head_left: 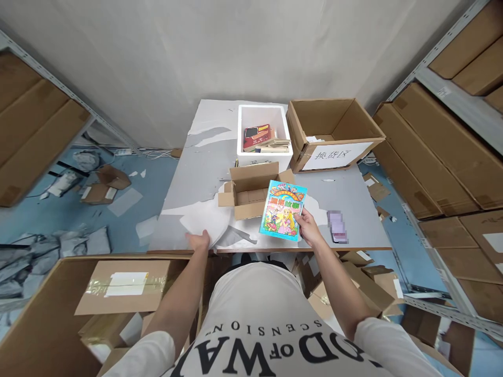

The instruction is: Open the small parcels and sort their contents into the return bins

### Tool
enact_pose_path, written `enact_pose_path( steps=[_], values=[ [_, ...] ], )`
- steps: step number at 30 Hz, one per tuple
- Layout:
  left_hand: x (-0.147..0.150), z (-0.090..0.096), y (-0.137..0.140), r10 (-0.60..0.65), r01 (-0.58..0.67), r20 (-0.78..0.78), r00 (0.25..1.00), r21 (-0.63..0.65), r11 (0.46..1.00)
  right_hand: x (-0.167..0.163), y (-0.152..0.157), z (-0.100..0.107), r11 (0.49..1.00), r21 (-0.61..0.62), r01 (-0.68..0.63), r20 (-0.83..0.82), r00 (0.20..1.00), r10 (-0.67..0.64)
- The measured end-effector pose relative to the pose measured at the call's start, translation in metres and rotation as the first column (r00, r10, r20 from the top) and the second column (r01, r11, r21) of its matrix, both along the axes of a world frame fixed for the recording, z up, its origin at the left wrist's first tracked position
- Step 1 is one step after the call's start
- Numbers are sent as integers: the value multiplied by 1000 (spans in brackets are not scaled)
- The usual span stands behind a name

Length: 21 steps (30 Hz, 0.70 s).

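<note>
My right hand (308,225) grips a thin picture book (283,210) by its right edge, with the thumb over the colourful cover. The book has a light-blue border and a cartoon girl with long blonde hair. It is held up over the right front corner of an open small cardboard box (251,193), which shows nothing inside. Near the table's front edge, my left hand (199,241) is at the edge of a thin white sheet (207,219), thumb against it and fingers partly hidden. The sheet lies to the left of the small box.
Behind stand a white foam box (243,157) with several books and a large labelled carton (338,154). A purple pixelated item (337,226) lies at the right of the grey table (176,183). Cartons (121,288) crowd below the front edge; loaded shelves (436,152) flank both sides.
</note>
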<state>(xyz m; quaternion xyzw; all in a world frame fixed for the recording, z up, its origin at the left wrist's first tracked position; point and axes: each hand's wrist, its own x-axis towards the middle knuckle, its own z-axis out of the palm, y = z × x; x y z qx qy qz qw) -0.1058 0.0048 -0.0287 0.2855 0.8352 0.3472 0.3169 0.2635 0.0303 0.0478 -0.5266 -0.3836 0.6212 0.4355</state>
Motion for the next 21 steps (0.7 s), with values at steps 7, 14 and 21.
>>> enact_pose_path(
  steps=[7,14,21],
  values=[
    [104,50,-22,-439,250,427,790,430,868,-16,-1,12,1000,-17,-25,-21,999,25],
    [139,75,-23,-340,76,749,568,364,928,-11,7,22,994,62,-87,19,996,86],
    [118,73,-28,-364,157,771,522,333,930,31,43,57,942,229,-246,209,957,199]
  ],
)
